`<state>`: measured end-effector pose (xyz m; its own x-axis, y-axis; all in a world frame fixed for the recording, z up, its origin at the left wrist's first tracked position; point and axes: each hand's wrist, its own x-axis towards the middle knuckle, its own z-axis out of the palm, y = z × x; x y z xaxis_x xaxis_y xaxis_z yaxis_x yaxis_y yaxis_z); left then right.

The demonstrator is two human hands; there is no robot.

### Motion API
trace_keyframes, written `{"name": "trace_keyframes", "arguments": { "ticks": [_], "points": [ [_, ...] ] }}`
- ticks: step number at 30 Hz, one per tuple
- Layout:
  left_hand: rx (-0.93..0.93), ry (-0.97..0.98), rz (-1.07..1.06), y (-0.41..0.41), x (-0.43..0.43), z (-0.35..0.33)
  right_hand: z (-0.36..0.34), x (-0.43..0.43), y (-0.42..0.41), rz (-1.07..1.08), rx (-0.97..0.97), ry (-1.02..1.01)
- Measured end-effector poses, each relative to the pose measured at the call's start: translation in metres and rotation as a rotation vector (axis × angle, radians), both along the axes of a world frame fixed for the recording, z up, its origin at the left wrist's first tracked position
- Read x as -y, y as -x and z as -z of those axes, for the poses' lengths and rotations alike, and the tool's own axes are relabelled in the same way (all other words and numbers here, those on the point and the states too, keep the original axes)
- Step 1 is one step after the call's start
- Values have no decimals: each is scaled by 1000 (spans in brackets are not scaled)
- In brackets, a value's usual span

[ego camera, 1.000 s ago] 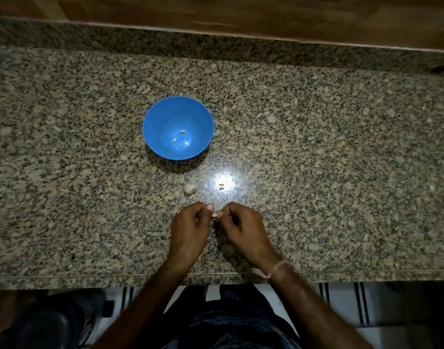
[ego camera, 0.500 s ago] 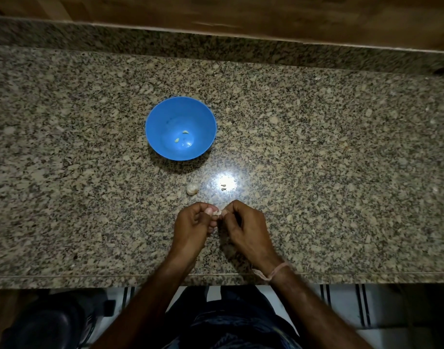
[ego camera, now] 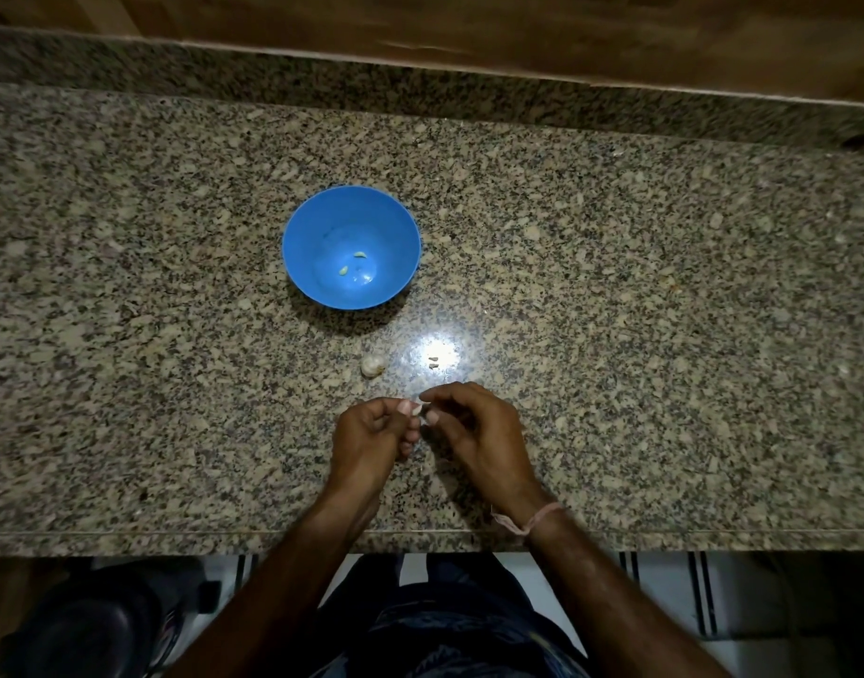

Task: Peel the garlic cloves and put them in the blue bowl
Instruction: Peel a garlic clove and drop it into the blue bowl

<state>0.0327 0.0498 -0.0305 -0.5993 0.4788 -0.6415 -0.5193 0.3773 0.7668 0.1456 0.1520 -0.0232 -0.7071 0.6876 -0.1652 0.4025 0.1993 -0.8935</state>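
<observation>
A blue bowl stands on the granite counter with two small peeled garlic cloves lying in its bottom. A small piece of a garlic bulb lies on the counter between the bowl and my hands. My left hand and my right hand meet fingertip to fingertip just above the counter near its front edge. Both pinch one small pale garlic clove between thumbs and fingers. Most of the clove is hidden by the fingers.
Two tiny pale skin scraps lie in the bright light spot right of the bulb piece. A raised granite ledge and wood panel run along the back. The counter's front edge is just below my wrists.
My hands stay together on the clove, fingers shifting slightly as they work at it. The bowl and bulb piece have not moved.
</observation>
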Motion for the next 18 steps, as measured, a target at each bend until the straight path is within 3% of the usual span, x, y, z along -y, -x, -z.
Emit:
{"name": "trace_keyframes", "arguments": {
  "ticks": [7, 12, 18],
  "points": [
    [-22, 16, 50, -7, 0, -5, 1, 0, 3, 126, -48, 290],
    [-291, -12, 157, -8, 4, -6, -2, 0, -1, 259, -133, 561],
    [-500, -17, 216, -8, 6, -17, 1, 2, -4, 240, -140, 562]
  ]
}}
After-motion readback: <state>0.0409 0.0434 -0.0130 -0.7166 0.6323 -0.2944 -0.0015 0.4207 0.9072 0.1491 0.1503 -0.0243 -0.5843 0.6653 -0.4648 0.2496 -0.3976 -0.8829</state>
